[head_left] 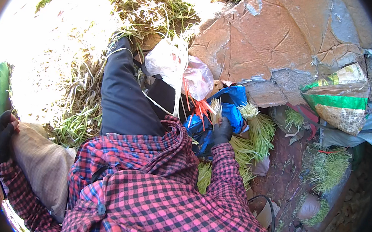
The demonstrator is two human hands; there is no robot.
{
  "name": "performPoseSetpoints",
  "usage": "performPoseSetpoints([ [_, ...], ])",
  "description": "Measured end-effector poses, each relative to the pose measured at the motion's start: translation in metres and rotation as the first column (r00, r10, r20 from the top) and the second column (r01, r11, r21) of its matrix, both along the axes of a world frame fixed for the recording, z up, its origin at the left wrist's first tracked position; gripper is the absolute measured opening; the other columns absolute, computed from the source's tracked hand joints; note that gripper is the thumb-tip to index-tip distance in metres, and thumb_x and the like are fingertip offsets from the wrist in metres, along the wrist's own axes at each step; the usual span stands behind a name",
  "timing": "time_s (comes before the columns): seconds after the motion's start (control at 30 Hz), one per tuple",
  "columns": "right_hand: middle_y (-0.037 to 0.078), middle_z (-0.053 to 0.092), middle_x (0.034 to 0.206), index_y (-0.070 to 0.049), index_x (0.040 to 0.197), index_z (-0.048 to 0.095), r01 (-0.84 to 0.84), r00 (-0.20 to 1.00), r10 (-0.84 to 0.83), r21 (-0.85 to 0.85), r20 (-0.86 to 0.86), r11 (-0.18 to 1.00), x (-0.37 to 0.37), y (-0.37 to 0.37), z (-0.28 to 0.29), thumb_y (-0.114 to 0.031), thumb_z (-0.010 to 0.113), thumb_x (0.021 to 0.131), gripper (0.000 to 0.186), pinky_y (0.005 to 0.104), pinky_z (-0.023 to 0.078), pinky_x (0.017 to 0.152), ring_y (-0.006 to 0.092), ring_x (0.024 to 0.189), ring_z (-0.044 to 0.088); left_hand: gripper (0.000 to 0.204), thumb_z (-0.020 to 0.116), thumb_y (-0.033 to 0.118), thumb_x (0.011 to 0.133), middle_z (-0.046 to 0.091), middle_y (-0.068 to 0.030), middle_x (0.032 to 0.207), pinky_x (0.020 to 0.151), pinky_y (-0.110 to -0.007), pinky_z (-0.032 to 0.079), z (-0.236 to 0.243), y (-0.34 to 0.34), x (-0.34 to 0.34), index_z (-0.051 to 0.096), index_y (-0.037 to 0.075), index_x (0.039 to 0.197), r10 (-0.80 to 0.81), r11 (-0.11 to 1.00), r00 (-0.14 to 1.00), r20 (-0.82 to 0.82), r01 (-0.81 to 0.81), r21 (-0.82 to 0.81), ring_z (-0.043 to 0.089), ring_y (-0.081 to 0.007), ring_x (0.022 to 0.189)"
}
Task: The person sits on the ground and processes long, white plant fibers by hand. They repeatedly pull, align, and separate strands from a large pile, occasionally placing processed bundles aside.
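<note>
In my right hand, covered by a dark glove, a small bunch of pale stalks is gripped with its cut ends up. Orange-red strips and crumpled blue plastic lie beside it. Just to the right, a larger bunch of pale green stalks rests with its white ends away from me. Far to the left, my gloved left hand is beside a beige sack. Its bare fingertips curl inward; whatever they may hold is hidden.
White plastic bag lies beyond my outstretched leg. Heaped dry stalks and grass cover the ground leftward. Torn brown sheeting spans the far right, near a green-and-white woven sack. More green bunches lie at right.
</note>
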State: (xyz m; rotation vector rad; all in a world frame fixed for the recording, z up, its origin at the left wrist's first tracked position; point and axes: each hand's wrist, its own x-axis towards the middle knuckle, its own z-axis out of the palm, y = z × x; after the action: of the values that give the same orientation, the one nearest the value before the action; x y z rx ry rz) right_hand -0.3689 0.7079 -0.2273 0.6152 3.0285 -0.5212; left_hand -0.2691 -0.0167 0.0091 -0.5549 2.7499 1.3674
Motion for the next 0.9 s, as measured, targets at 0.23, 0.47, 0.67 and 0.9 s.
performPoseSetpoints([
  [0.23, 0.013, 0.061, 0.077, -0.005, 0.084, 0.058, -0.061, 0.998, 0.061, -0.099, -0.005, 0.993, 0.000, 0.007, -0.011, -0.010, 0.064, 0.067, 0.019, 0.0366, 0.047, 0.066, 0.0280, 0.073, 0.061, 0.009, 0.053, 0.008, 0.075, 0.046, 0.0001, 0.061, 0.053, -0.021, 0.039, 0.001, -0.004, 0.001, 0.047, 0.005, 0.068, 0.004, 1.000, 1.000, 0.022, -0.004, 0.031, 0.047, -0.0078, 0.055],
  [0.47, 0.004, 0.057, 0.069, -0.003, 0.082, 0.056, 0.035, 0.999, -0.032, -0.614, 0.016, 0.789, 0.001, 0.060, -0.048, -0.003, 0.065, 0.070, 0.015, 0.0271, 0.044, 0.051, 0.0140, 0.058, 0.057, 0.009, 0.053, 0.008, 0.075, 0.046, 0.0004, 0.061, 0.052, -0.020, 0.038, -0.003, -0.004, 0.000, 0.047, 0.006, 0.069, -0.012, 1.000, 1.000, 0.013, 0.012, 0.016, 0.047, -0.0074, 0.055],
  [0.67, 0.003, 0.056, 0.068, -0.004, 0.082, 0.054, 0.190, 0.982, -0.148, -0.711, 0.121, 0.677, -0.004, 0.055, -0.044, -0.003, 0.064, 0.073, 0.013, 0.0234, 0.040, 0.041, 0.0107, 0.050, 0.055, 0.010, 0.053, 0.008, 0.075, 0.046, 0.0008, 0.060, 0.052, -0.020, 0.038, -0.004, -0.006, 0.002, 0.047, 0.006, 0.068, -0.003, 1.000, 1.000, -0.008, 0.003, 0.013, 0.047, -0.0068, 0.055],
  [0.9, 0.007, 0.056, 0.069, -0.003, 0.083, 0.054, -0.025, 0.991, 0.088, -0.514, 0.099, 0.858, -0.013, 0.040, -0.026, -0.005, 0.055, 0.078, 0.005, 0.0258, 0.042, 0.041, 0.0138, 0.048, 0.055, 0.010, 0.054, 0.009, 0.075, 0.046, 0.0010, 0.058, 0.051, -0.020, 0.037, 0.000, 0.001, 0.001, 0.048, 0.006, 0.068, 0.005, 1.000, 1.000, -0.006, -0.005, -0.016, 0.046, -0.0069, 0.054],
])
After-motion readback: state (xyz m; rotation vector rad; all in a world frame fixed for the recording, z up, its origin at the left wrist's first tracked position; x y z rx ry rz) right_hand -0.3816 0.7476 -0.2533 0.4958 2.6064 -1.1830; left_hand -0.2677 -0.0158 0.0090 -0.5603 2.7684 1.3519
